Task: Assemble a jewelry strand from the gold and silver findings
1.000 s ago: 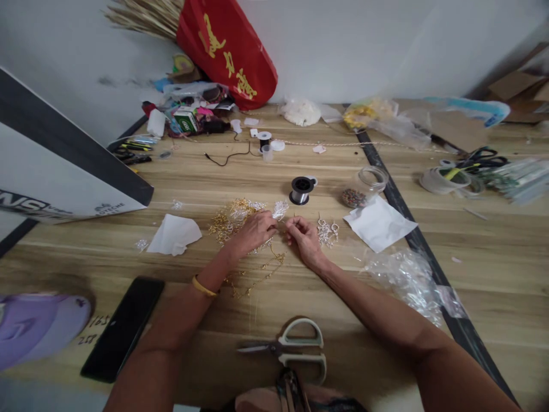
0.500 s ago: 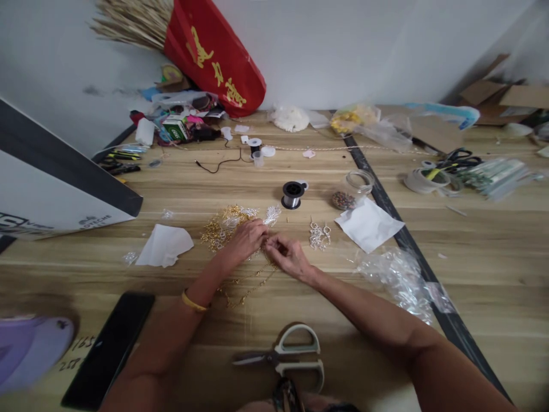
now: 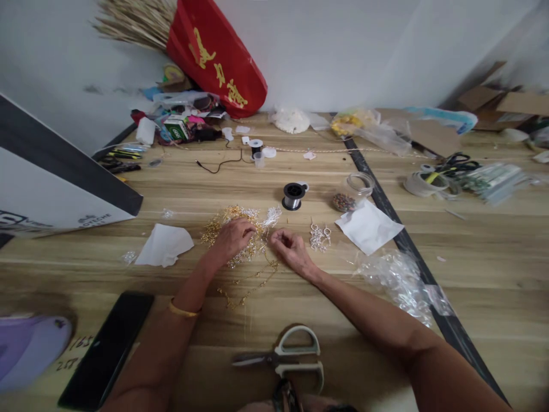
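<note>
My left hand (image 3: 234, 237) rests over a tangled pile of gold and silver beaded chains (image 3: 213, 232). Its thumb and fingertips are pinched together, and what they hold is too small to tell. Just to the right, my right hand (image 3: 292, 250) is closed in a pinch too, with its contents hidden. A small gap separates the two hands. Below them a thin gold beaded chain (image 3: 259, 281) lies in a loose loop on the table, its upper end running up between the hands. Silver pieces with rings (image 3: 319, 237) lie right of my right hand.
Scissors (image 3: 295, 357) lie near my body, with a black phone-like slab (image 3: 107, 349) at left. Beyond the hands stand a wire spool (image 3: 293, 196) and a jar of beads (image 3: 345, 200). White paper (image 3: 369, 226) and clear plastic bags (image 3: 398, 283) lie at right.
My left hand has moved left and slightly down, away from my right hand, which has shifted a little right. Fingertips that were together are now apart.
</note>
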A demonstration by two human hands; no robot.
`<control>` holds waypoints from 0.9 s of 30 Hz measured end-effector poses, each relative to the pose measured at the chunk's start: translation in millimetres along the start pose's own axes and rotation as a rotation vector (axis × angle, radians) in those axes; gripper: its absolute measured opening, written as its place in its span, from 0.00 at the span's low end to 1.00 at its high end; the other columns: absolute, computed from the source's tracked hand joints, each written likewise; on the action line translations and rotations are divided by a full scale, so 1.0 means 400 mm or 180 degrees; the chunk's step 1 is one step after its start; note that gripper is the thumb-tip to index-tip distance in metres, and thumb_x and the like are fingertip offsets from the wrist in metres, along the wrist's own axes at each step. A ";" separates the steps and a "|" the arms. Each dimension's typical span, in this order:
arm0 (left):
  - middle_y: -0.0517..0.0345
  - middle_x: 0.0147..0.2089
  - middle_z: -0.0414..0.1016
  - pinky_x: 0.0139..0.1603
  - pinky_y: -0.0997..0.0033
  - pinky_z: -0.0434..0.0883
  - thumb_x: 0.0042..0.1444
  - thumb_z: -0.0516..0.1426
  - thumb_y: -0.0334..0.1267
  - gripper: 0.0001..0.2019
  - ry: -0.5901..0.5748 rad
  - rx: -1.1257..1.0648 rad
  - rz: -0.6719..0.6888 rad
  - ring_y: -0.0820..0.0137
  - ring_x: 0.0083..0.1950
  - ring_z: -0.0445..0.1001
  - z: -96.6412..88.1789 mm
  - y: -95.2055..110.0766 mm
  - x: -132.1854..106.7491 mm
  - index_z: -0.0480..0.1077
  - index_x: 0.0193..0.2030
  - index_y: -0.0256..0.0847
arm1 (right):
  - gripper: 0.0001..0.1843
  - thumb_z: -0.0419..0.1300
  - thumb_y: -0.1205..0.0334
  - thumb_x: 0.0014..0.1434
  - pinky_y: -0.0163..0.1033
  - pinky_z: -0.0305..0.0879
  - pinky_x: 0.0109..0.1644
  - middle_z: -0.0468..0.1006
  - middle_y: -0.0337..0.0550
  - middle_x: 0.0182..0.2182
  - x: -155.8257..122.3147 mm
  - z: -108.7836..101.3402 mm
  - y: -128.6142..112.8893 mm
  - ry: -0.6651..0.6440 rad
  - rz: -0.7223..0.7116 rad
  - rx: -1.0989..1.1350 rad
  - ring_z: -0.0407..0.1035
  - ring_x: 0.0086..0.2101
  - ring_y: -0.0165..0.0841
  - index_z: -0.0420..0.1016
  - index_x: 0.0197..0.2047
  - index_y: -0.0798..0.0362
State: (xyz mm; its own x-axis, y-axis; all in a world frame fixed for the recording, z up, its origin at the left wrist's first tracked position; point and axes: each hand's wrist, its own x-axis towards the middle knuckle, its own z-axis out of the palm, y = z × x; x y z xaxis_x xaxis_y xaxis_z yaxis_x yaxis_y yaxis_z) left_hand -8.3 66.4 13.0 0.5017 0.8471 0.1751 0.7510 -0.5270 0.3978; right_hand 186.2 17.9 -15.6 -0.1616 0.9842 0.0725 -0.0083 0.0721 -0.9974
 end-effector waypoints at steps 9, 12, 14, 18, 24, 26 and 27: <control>0.53 0.37 0.75 0.46 0.66 0.68 0.57 0.55 0.32 0.07 0.0170 -0.0074 -0.0129 0.66 0.42 0.71 0.020 -0.005 0.014 0.75 0.36 0.38 | 0.16 0.64 0.50 0.50 0.31 0.55 0.20 0.65 0.32 0.17 0.017 -0.002 -0.007 0.0353 0.0228 0.0652 0.57 0.17 0.24 0.68 0.29 0.54; 0.53 0.37 0.73 0.45 0.66 0.67 0.58 0.54 0.32 0.08 0.0137 0.0093 0.0006 0.66 0.41 0.70 0.029 0.001 0.019 0.75 0.36 0.38 | 0.16 0.64 0.50 0.50 0.32 0.56 0.20 0.65 0.33 0.17 0.016 -0.002 -0.009 0.0322 0.0224 0.0636 0.57 0.17 0.24 0.68 0.29 0.54; 0.52 0.36 0.73 0.45 0.65 0.66 0.59 0.53 0.33 0.08 0.0126 0.0165 0.0107 0.66 0.42 0.69 0.034 0.002 0.021 0.74 0.35 0.38 | 0.16 0.64 0.50 0.50 0.32 0.56 0.20 0.65 0.33 0.18 0.015 -0.002 -0.010 0.0312 0.0229 0.0633 0.57 0.17 0.24 0.68 0.29 0.54; 0.53 0.33 0.71 0.46 0.64 0.65 0.59 0.53 0.33 0.09 0.0073 0.0279 0.0152 0.65 0.41 0.67 0.037 -0.001 0.019 0.73 0.32 0.38 | 0.15 0.64 0.50 0.50 0.32 0.55 0.20 0.65 0.33 0.18 0.014 -0.002 -0.009 0.0268 0.0246 0.0626 0.57 0.17 0.24 0.68 0.29 0.53; 0.54 0.32 0.71 0.42 0.66 0.65 0.58 0.53 0.32 0.08 -0.0071 0.0256 0.0030 0.66 0.38 0.68 0.027 -0.011 0.011 0.73 0.31 0.38 | 0.16 0.64 0.49 0.50 0.31 0.56 0.20 0.65 0.33 0.18 0.014 0.000 -0.013 0.0294 0.0254 0.0581 0.57 0.17 0.24 0.68 0.28 0.54; 0.54 0.33 0.71 0.42 0.67 0.65 0.56 0.53 0.31 0.07 -0.0057 0.0206 -0.0002 0.67 0.38 0.69 0.027 -0.019 0.009 0.73 0.32 0.38 | 0.17 0.64 0.49 0.50 0.31 0.56 0.20 0.65 0.33 0.18 0.014 0.000 -0.015 0.0290 0.0225 0.0581 0.57 0.17 0.24 0.68 0.28 0.54; 0.54 0.33 0.72 0.42 0.67 0.65 0.56 0.53 0.31 0.07 -0.0036 0.0174 -0.0008 0.67 0.38 0.69 0.027 -0.023 0.009 0.73 0.32 0.38 | 0.17 0.64 0.49 0.50 0.31 0.56 0.20 0.66 0.33 0.18 0.014 0.000 -0.014 0.0278 0.0223 0.0584 0.57 0.17 0.24 0.68 0.28 0.54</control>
State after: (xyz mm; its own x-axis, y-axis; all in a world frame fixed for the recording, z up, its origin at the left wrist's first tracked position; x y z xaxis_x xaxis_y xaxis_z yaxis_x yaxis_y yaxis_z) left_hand -8.7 73.5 0.1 0.5044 0.8478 0.1639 0.7744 -0.5281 0.3484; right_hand 185.2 23.0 -9.5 -0.0819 0.9966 -0.0049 -0.1809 -0.0197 -0.9833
